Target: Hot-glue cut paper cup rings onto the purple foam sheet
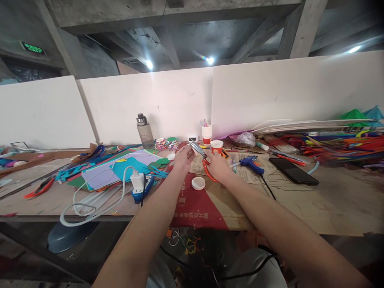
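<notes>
Paper sheets point(120, 168) in purple, teal and green lie fanned over the left part of a cluttered desk point(330, 200), with orange-handled pliers point(39, 188) nearer the left edge. A white charger block point(138, 181) with a looping white cable rests near the front edge. Toward the back edge stands a grey water bottle point(145, 131). Near the middle, the person's left hand point(183, 157) is loosely curled, fingers apart, touching the blade tips of a pair of scissors point(200, 154). The right hand point(218, 166) is closed around the scissors' orange handles, holding them tilted above the desk. A white lid point(198, 183) lies just in front of both hands. Behind them stands a red-and-white paper cup point(216, 146). Further right lie a blue glue gun point(251, 163) and a black phone point(293, 171).
</notes>
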Motion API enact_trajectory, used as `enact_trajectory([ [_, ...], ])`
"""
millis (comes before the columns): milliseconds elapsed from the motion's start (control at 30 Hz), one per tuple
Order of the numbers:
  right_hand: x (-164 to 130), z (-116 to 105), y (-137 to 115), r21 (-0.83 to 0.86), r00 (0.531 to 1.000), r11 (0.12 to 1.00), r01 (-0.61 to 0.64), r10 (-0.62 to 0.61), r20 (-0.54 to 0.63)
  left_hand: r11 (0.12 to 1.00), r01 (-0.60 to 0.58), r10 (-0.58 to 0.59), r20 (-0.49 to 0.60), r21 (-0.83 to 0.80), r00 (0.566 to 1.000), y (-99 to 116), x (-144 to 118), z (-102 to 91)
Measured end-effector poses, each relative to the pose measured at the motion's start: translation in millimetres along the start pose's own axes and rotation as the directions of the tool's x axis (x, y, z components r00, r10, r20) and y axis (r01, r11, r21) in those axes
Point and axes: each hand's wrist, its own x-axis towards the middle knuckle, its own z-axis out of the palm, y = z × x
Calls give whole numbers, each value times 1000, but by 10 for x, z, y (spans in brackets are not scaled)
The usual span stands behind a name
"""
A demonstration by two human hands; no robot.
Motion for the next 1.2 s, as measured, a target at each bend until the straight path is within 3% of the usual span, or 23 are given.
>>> enact_trajectory([
  [933, -20, -62, -12, -46, 1000, 999, -15, 16, 11, 971, -144, 131, 82, 188, 988, -8, -81, 43],
  [1200, -21, -77, -4, -70, 1000, 997, -14, 16, 19, 982, -110, 96, 91, 155, 991, 7, -55, 14],
])
